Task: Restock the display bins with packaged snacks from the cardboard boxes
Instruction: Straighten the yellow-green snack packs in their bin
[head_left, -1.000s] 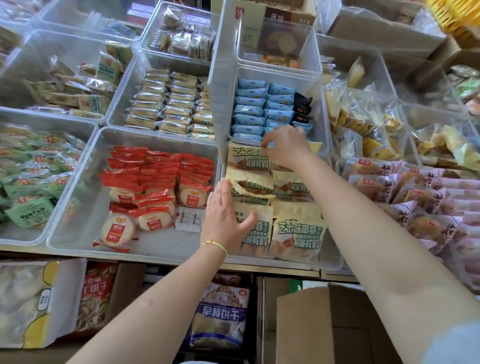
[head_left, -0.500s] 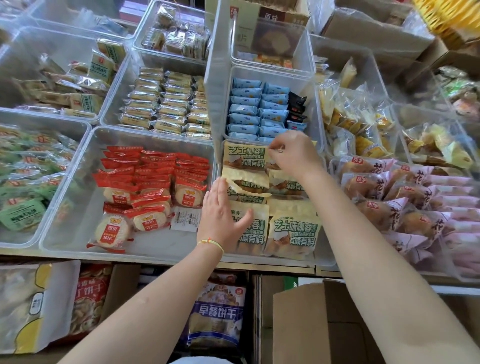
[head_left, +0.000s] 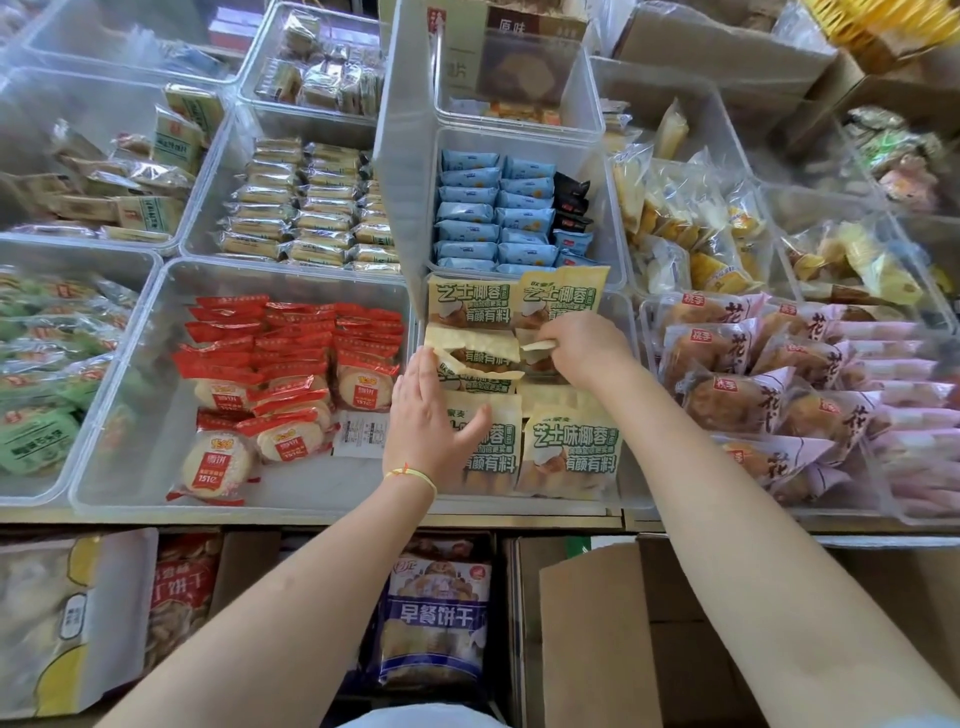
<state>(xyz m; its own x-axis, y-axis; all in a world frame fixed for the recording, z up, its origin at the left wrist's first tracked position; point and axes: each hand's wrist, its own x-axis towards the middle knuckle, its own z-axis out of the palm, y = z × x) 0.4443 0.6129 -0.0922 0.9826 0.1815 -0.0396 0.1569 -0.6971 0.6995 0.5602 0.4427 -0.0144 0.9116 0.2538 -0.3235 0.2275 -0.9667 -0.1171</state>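
Cream packs (head_left: 470, 353) may topple: right hand (head_left: 584, 348) seemingly pinches one edge, left hand (head_left: 428, 421) flat, fingers straight.

- display bins (head_left: 130, 395): clear hard plastic, smooth, slightly frosted
- cream snack packs (head_left: 569, 452): matt film
- red-topped rice cracker packs (head_left: 291, 358): glossy film
- cardboard box (head_left: 587, 639): brown, matt
- shelf edge (head_left: 311, 517): looks like brushed metal
- wrist cord (head_left: 410, 473): yellow thread

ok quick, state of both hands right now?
Left hand: open, fingers straight, resting flat on a front cream-and-green snack pack.
Right hand: closed, pinching the edge of a middle-row snack pack.
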